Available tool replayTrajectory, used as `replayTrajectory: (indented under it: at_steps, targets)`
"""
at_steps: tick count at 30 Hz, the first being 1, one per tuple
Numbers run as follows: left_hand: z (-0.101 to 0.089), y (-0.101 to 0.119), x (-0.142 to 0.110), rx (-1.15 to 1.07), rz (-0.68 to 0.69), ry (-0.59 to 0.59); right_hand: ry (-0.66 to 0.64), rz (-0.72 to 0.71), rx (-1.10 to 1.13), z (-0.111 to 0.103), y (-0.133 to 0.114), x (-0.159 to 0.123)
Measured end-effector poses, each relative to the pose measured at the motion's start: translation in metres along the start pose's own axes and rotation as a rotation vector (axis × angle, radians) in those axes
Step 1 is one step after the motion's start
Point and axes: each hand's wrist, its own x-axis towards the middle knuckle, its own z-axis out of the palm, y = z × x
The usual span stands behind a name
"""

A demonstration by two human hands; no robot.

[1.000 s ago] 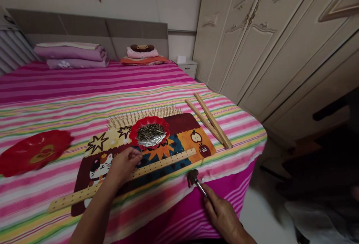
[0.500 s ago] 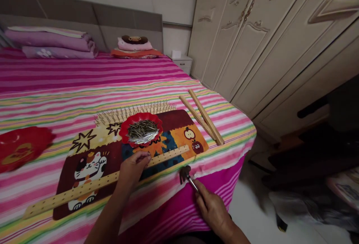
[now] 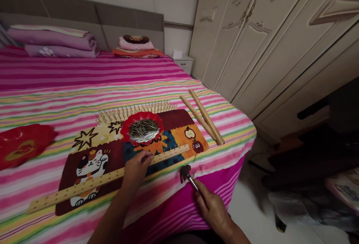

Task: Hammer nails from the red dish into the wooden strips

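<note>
My right hand [image 3: 212, 203] is wrapped round the handle of a hammer [image 3: 185, 173], whose dark head hovers near the bed's front edge. A long wooden strip [image 3: 102, 179] with rows of small holes lies slantwise across a patterned mat [image 3: 112, 163]. Over the strip, my left hand [image 3: 138, 166] has its thumb and fingers pinched together; whatever is between them is too small to make out. A few nails stand in the strip's right part. Just beyond the left hand, a red scalloped bowl [image 3: 125, 133] holds a heap of nails [image 3: 144, 130].
Behind the bowl lies wood bristling with upright nails [image 3: 137, 110]. Two bare wooden strips [image 3: 206, 115] rest at the right. A red dish [image 3: 26, 145] is at the left. Folded bedding [image 3: 56, 42] sits by the headboard, and a wardrobe [image 3: 252, 42] stands right of the bed.
The left hand has shifted slightly to the right along the strip, still pinched. The hammer and right hand stay almost in place; the view has tilted a little.
</note>
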Motion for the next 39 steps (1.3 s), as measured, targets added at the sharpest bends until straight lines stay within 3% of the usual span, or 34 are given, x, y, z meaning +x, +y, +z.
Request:
replayTrajectory:
  at_steps: [4, 8, 11, 18, 24, 30, 35, 39]
  targets:
    - [0.004, -0.008, 0.001, 0.037, 0.085, 0.009, 0.001, -0.003, 0.137, -0.006, -0.017, 0.001]
    - [0.006, -0.010, 0.001, 0.036, 0.103, 0.025, -0.023, 0.125, 0.461, -0.018, -0.056, 0.015]
    - [0.007, -0.010, 0.000, 0.052, 0.128, 0.032, -0.052, 0.115, 0.603, -0.026, -0.084, 0.036]
    - [0.012, -0.016, 0.001, 0.078, 0.208, 0.063, -0.085, 0.025, 0.650, -0.023, -0.113, 0.073]
    - [0.014, -0.016, 0.001, 0.125, 0.235, 0.064, -0.129, 0.103, 0.693, -0.015, -0.114, 0.079]
    - [0.012, -0.014, 0.000, 0.102, 0.222, 0.041, -0.118, 0.192, 0.747, -0.025, -0.106, 0.057]
    - [0.014, -0.015, -0.001, 0.109, 0.208, 0.032, -0.124, 0.126, 0.685, -0.019, -0.073, 0.030]
    - [0.004, -0.009, -0.001, 0.125, 0.178, 0.015, -0.104, 0.034, 0.406, -0.019, -0.039, 0.013]
